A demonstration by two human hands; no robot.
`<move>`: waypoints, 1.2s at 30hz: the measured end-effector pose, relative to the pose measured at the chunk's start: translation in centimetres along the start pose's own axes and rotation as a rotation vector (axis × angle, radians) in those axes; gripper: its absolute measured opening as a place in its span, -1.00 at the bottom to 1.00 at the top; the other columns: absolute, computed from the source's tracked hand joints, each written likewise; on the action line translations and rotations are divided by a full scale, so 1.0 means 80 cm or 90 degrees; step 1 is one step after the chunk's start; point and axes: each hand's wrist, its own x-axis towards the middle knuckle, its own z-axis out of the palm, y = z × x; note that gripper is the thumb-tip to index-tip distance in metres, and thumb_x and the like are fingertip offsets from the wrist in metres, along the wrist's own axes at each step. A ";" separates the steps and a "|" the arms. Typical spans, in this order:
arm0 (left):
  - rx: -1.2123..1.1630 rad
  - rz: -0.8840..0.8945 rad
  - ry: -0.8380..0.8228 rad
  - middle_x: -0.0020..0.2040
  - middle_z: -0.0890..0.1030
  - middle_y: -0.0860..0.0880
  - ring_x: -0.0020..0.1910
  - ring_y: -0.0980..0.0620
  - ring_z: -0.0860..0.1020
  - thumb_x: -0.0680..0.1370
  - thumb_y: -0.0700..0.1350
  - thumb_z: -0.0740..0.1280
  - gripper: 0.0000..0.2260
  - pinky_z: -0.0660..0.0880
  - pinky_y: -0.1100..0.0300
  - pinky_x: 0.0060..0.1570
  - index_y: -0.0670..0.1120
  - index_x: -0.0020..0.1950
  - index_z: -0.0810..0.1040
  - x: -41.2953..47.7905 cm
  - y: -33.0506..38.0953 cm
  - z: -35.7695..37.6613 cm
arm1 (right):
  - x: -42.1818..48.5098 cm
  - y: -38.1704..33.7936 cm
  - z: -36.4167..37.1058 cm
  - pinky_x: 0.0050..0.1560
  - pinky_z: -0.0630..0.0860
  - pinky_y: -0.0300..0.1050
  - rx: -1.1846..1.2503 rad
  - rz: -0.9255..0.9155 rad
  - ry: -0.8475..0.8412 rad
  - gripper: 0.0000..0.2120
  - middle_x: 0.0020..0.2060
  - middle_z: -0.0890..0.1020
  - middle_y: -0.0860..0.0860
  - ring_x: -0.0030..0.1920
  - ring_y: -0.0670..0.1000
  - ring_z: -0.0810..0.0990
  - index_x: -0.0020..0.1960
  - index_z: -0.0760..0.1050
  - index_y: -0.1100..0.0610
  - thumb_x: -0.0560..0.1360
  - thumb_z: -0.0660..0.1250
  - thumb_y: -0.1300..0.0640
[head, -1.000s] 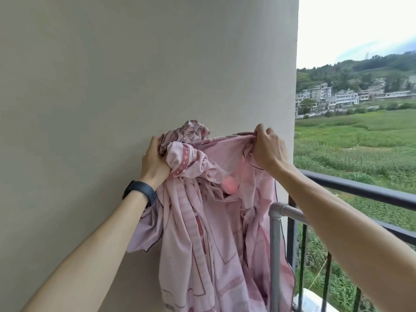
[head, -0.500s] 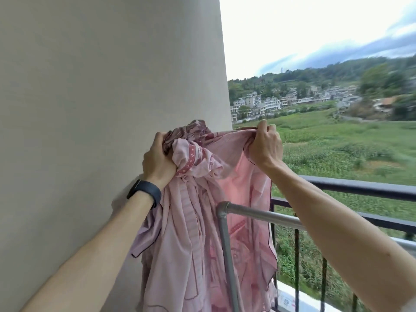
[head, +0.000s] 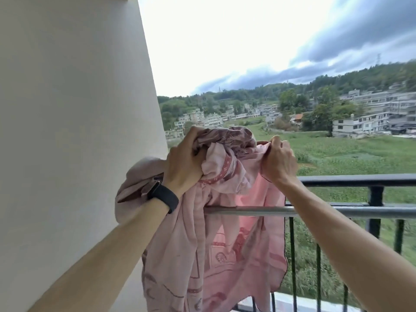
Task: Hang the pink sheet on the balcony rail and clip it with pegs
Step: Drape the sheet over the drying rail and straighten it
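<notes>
The pink patterned sheet (head: 227, 251) is held up bunched above a grey metal rail (head: 315, 211). Part of it hangs behind the rail and part hangs in front on the left. My left hand (head: 183, 164), with a black band at the wrist, grips a thick bunch of the cloth. My right hand (head: 279, 162) pinches the sheet's top edge to the right of the bunch. Both hands are above the rail and do not touch it. No pegs are in view.
A black balcony railing (head: 360, 178) with vertical bars runs behind the grey rail. A pale wall (head: 74, 131) fills the left side, close to my left arm. Beyond are green fields, buildings and hills.
The view has swung right and the wall takes up less of it. Both hands kept their hold and carried the sheet rightward, so more cloth now lies across the grey rail.
</notes>
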 end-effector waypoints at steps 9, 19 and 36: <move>0.205 -0.128 -0.222 0.58 0.08 0.03 0.52 -0.10 0.08 0.37 0.30 0.33 -0.24 0.11 -0.12 0.48 0.18 0.51 0.15 -0.224 0.072 0.143 | -0.112 0.123 -0.143 0.17 0.55 0.18 -0.051 0.036 -0.268 -0.64 0.15 0.65 0.14 0.13 0.19 0.59 0.36 0.49 -0.05 0.59 0.22 -0.06; 0.226 -0.095 -0.179 0.61 0.01 0.09 0.55 -0.01 0.14 0.39 0.19 0.42 -0.30 0.21 -0.11 0.43 0.18 0.48 0.22 -0.270 0.038 0.107 | -0.194 0.052 -0.122 0.48 0.01 0.35 -0.057 -0.212 -0.350 -0.13 0.61 0.02 0.12 0.58 0.22 0.00 0.57 -0.17 -0.32 0.40 0.13 -0.54; 0.230 -0.529 0.255 0.05 0.59 -0.32 0.01 -0.37 0.54 0.52 -0.30 0.22 -0.76 0.35 -0.01 -0.14 -0.15 0.17 0.40 -0.180 -0.210 -0.118 | -0.090 -0.058 -0.017 -0.33 0.31 -0.14 0.098 0.041 -0.042 -0.81 -0.10 0.44 0.11 -0.22 0.12 0.48 0.11 0.31 0.18 0.64 0.17 0.05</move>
